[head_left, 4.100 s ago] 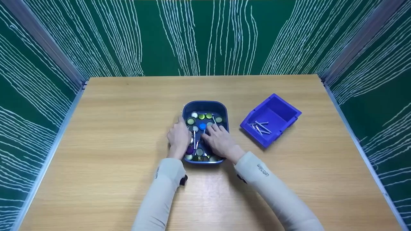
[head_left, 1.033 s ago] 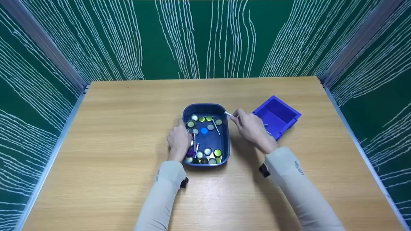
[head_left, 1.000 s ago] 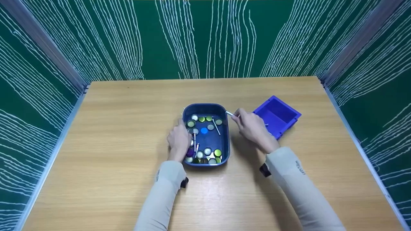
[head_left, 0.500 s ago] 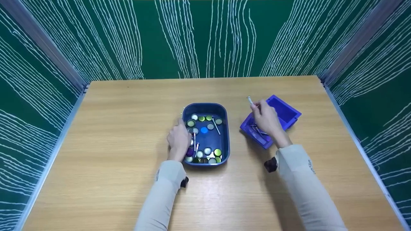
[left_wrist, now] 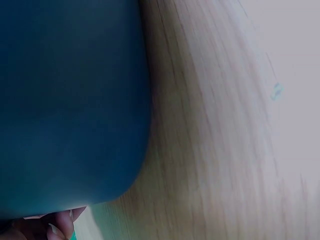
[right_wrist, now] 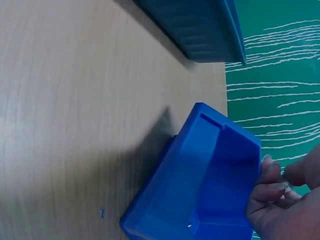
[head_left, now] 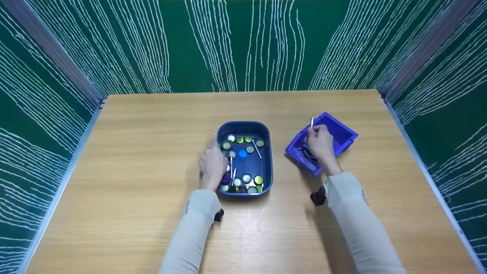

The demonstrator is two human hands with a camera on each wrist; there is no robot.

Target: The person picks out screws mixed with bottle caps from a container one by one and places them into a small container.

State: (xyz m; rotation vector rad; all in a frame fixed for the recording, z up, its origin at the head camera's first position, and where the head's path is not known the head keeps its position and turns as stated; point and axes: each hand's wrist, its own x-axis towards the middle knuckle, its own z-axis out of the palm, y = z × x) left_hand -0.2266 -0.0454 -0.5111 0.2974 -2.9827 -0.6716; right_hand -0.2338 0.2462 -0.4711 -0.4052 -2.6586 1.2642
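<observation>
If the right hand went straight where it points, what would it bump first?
Probably the green wall, since the held metal piece shows over the purple bin rim, though height is unclear.

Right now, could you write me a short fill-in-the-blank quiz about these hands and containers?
1. The hand holding a metal fastener is the person's ____ one.
2. In the head view, the rounded tray sits to the ____ of the angular bin.
3. The cap nearest the tray's middle is bright ____.

Missing words: right; left; blue.
</observation>
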